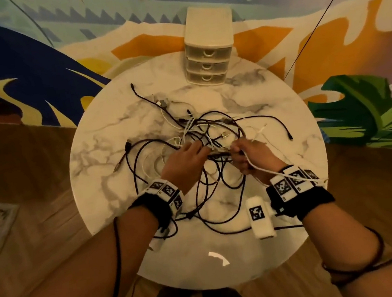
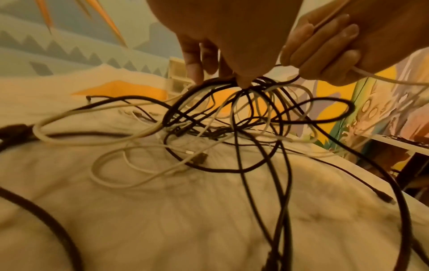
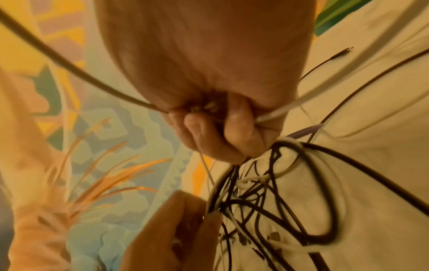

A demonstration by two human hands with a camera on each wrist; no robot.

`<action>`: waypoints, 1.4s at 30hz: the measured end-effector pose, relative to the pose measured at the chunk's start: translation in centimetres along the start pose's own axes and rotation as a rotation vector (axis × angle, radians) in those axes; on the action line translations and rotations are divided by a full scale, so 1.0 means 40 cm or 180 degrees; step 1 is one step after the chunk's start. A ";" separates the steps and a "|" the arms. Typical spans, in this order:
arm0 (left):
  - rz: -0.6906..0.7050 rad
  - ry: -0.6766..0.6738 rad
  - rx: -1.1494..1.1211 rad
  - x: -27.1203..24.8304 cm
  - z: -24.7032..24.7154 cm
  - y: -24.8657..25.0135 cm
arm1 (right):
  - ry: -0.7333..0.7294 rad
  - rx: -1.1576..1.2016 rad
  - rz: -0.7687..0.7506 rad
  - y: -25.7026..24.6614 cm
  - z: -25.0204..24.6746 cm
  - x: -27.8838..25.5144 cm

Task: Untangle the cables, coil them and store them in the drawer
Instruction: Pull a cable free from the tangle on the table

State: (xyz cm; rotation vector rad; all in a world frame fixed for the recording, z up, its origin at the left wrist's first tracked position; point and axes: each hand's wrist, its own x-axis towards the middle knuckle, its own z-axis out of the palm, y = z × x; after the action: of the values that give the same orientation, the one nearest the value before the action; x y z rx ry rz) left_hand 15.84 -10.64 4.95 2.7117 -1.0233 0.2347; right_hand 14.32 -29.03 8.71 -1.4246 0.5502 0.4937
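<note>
A tangle of black and white cables (image 1: 212, 127) lies across the middle of the round marble table (image 1: 107, 137). My left hand (image 1: 202, 147) pinches a bunch of black and white strands at the knot and holds them a little off the table; in the left wrist view its fingertips (image 2: 197, 73) meet the raised loops. My right hand (image 1: 237, 151) is a fist round a white cable (image 1: 264, 169) that trails back over my wrist. In the right wrist view the right hand (image 3: 220, 132) grips the white cable (image 3: 290, 108) just above the knot, with the left hand (image 3: 185, 220) below.
A small white three-drawer unit (image 1: 208, 58) stands at the table's far edge, all drawers closed. Loose plug ends lie at the far left (image 1: 132, 85) and the right (image 1: 291, 138) of the tangle. Black loops reach the near edge. Wooden floor surrounds the table.
</note>
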 end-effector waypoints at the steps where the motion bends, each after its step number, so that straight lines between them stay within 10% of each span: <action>1: 0.0095 0.0102 0.0097 0.003 -0.011 -0.013 | 0.0125 0.0190 -0.0051 -0.011 -0.007 -0.002; 11: 0.0872 -0.0673 0.0662 -0.094 0.006 -0.080 | 0.0674 0.1037 -0.0571 -0.076 -0.023 0.001; 17: -0.0998 -0.0458 -0.1333 0.000 -0.045 0.011 | -0.0397 -0.0072 -0.0601 -0.100 0.049 -0.055; 22: -0.1141 -0.0881 -0.1565 0.071 -0.020 0.050 | -0.0547 -0.0045 -0.0760 -0.126 0.061 -0.090; 26: -0.1582 -0.0722 -0.1549 0.088 -0.022 0.018 | 0.0272 0.0458 -0.0774 -0.055 0.021 -0.048; 30: -0.1393 -0.0720 -0.1846 0.097 -0.027 0.030 | 0.0276 -0.1049 -0.0857 0.088 0.010 0.031; 34: -0.1602 -0.0236 -0.2285 0.108 -0.065 0.018 | 0.0215 -0.2795 -0.0974 0.149 -0.008 0.068; 42: -0.1703 0.1583 -0.1840 0.220 -0.270 -0.075 | 0.0344 -0.3629 0.0009 0.195 -0.049 0.096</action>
State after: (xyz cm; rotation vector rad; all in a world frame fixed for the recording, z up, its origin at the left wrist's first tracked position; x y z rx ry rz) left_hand 23.66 -11.05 16.86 2.1252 -0.1663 0.4078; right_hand 12.36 -30.33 0.12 -2.5415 0.3426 0.7914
